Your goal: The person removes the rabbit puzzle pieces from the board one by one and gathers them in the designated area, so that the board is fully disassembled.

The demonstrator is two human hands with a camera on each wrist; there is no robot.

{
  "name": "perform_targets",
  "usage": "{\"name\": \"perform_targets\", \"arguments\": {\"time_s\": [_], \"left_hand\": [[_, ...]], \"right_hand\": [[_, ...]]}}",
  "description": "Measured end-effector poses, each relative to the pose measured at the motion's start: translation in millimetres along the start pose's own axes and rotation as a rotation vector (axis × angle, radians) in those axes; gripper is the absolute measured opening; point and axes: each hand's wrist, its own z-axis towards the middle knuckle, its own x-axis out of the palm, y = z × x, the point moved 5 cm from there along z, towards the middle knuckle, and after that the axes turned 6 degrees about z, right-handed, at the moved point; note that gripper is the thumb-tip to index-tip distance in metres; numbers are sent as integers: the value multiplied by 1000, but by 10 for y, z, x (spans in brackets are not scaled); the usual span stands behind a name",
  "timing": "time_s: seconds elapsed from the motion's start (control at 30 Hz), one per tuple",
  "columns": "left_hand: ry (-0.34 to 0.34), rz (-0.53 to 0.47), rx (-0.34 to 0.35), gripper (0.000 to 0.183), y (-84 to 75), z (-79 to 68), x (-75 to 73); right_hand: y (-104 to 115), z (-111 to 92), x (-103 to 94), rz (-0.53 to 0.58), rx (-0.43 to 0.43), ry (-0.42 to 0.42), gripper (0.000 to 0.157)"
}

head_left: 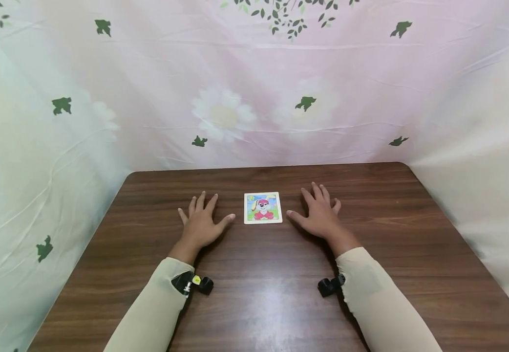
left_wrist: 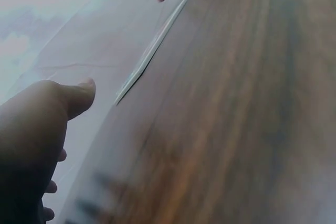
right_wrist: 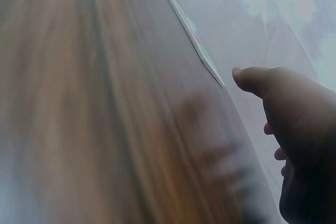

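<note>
A square picture puzzle (head_left: 263, 208) with a pale border lies flat on the table, showing a pink and white cartoon dog on a blue and green ground. To its left is my left hand (head_left: 201, 225), fingers spread and thumb pointing at the puzzle, apart from it. My right hand (head_left: 322, 215) is on the other side, fingers spread too, its thumb close to the puzzle's right edge. Neither hand holds anything. Both wrist views catch the puzzle edge-on as a thin light strip (left_wrist: 149, 53), with the thumb (right_wrist: 257, 80) short of it in the right one.
The dark wood-grain table (head_left: 272, 274) has rounded far corners. A pale pink cloth (head_left: 254, 73) with printed flowers, leaves and green birds hangs behind it and along both sides. Small black cameras (head_left: 205, 285) are strapped on both sleeved forearms.
</note>
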Motion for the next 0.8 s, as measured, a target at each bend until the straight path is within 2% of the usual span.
{"name": "perform_targets", "arguments": {"time_s": [0.17,0.4,0.57,0.8], "left_hand": [[30,18,51,100,-119,105,41],[40,19,99,94,-188,204,91],[66,-8,142,93,-296,283,165],[67,6,144,90,-370,373,201]], "right_hand": [[166,94,78,43,-44,8,87],[482,273,246,119,-159,15,74],[561,387,287,170,-188,5,59],[621,508,382,264,-200,18,51]]}}
